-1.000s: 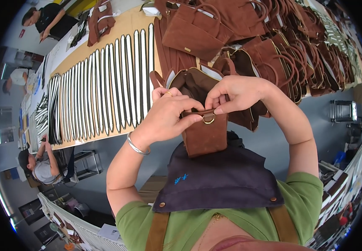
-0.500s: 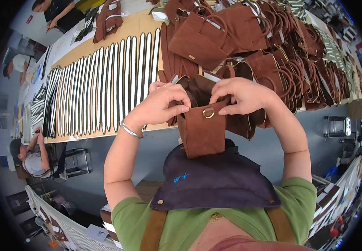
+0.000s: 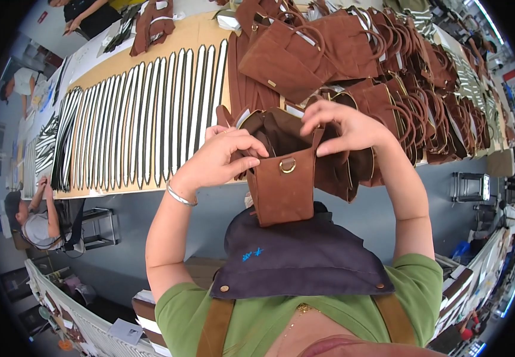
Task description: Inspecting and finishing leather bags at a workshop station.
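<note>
Where left hand [image 3: 225,154] pinches it, bag [image 3: 282,191] (open-topped) extends rightward.

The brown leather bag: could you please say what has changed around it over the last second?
The left hand shifted left along the top edge of the bag, still holding it; the right hand moved right, its fingers opening and lifting away. The bag stayed upright.
</note>
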Demonstrator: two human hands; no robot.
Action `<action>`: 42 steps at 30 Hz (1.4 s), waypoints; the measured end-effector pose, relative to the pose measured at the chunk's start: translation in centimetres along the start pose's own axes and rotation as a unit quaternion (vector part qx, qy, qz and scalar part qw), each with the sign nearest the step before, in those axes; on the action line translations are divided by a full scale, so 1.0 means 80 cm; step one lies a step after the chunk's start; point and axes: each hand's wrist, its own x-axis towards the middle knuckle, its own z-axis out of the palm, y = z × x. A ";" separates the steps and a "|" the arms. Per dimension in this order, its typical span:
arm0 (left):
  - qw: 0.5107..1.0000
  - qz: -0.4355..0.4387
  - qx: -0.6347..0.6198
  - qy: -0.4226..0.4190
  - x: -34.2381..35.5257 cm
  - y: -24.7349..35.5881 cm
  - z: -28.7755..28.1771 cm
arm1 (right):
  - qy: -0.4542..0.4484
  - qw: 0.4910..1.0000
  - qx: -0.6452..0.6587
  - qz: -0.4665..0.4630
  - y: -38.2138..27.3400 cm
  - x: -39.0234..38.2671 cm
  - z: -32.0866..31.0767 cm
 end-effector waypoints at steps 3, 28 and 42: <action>0.999 -0.001 -0.016 0.028 -0.008 0.001 0.008 | 0.221 0.955 -0.047 0.191 0.021 -0.005 -0.007; 0.791 0.080 0.166 0.584 -0.060 0.065 0.032 | 0.029 0.954 -0.275 -0.114 -0.164 0.057 -0.007; 0.734 -0.181 -0.535 0.376 -0.044 -0.080 0.131 | 0.126 0.887 -0.442 0.049 0.030 0.020 -0.036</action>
